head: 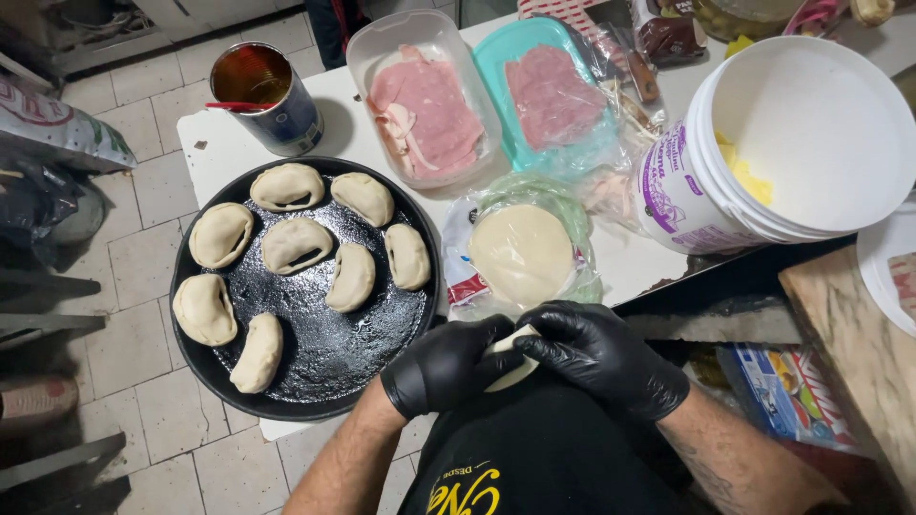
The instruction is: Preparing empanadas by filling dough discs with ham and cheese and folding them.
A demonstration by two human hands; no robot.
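Pinching a small folded dough piece (pixel 511 366) shut, the left hand (pixel 447 366) and right hand (pixel 601 355) are kept near the round black tray (pixel 329 348), where finished ones (pixel 286 186) are laid apart.

pan, lower right: bare black surface of the round pan (pixel 329 348), room to reach in.
pan, left and top: crowded with folded dough pockets (pixel 296 244).
table, centre: dough disc stack (pixel 521 254) blocks the way.
table, top: two meat tubs (pixel 425 105), tin can (pixel 265 95).
table, right: white bucket (pixel 763 143) walls off that side.
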